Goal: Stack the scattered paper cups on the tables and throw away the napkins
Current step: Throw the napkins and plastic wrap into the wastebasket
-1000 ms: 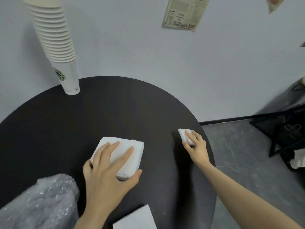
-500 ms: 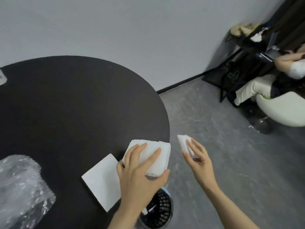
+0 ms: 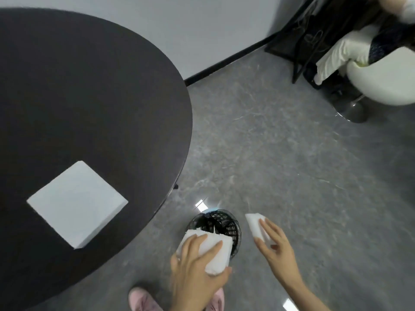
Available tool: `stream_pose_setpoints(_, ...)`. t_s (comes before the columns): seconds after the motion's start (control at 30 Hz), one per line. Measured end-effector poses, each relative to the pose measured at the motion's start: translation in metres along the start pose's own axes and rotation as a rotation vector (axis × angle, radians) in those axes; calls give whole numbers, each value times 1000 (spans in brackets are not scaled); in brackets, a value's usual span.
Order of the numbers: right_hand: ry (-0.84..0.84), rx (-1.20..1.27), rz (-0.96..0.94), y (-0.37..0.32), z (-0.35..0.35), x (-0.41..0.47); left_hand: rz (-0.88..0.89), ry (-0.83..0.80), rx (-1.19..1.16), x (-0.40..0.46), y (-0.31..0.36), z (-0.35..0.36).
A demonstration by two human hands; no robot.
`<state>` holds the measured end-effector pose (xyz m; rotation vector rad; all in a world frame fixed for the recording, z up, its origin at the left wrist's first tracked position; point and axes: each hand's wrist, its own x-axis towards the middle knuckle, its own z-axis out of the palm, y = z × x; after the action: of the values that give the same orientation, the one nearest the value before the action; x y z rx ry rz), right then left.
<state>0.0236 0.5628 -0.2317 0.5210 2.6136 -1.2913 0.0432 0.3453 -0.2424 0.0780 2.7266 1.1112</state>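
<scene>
- Your left hand (image 3: 195, 274) grips a napkin wad (image 3: 215, 252), fingers curled round it, over the black bin's (image 3: 233, 223) rim.
- Your right hand (image 3: 277, 248) pinches a smaller napkin (image 3: 254, 223) beside the bin, above open floor (image 3: 292, 164).
- One flat napkin (image 3: 76, 203) lies near the bench (image 3: 89, 97) edge.

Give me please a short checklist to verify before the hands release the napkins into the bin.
1. Left hand holds its thick napkin stack: ok, fingers and thumb wrap it.
2. The stack is over the black mesh bin: ok, it overlaps the bin's opening.
3. Right hand holds the small folded napkin: ok, pinched at the fingertips.
4. The small napkin is over the bin: not ok, it sits to the right of the rim, above the floor.
5. Room left in the bin: cannot tell, the inside is dark and partly hidden.
6. All napkins collected: not ok, one flat napkin lies on the round table.
</scene>
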Motion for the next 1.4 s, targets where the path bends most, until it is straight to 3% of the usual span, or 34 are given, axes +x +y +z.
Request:
stream_pose_setpoints(0.17, -103, -57, 130, 86, 30, 24, -206, -79, 167, 20, -42, 63)
stream_pose_setpoints(0.47, -282, 141, 380, 181, 121, 104, -135, -243, 343, 74, -131, 167)
stream_pose_setpoints(0.7, -358, 56, 446, 236, 176, 134, -68, -360, 486, 88, -170, 199)
stream_pose_setpoints(0.77, -342, 37, 444, 244, 176, 133, -123, -455, 440, 91, -172, 203)
stream_pose_setpoints(0.9, -264, 10, 417, 252, 166, 129, -67, -516, 471, 97, -171, 220)
stream_pose_setpoints(1.03, -284, 26, 410, 255, 154, 123, -1, -411, 413, 102, -164, 242)
stream_pose_setpoints(1.3, -243, -4, 344, 244, 119, 106, -86, -651, 414, 118, -152, 241)
stream_pose_setpoints(1.4, -243, -18, 316, 225, 106, 99, -59, -643, 412, 116, -140, 224)
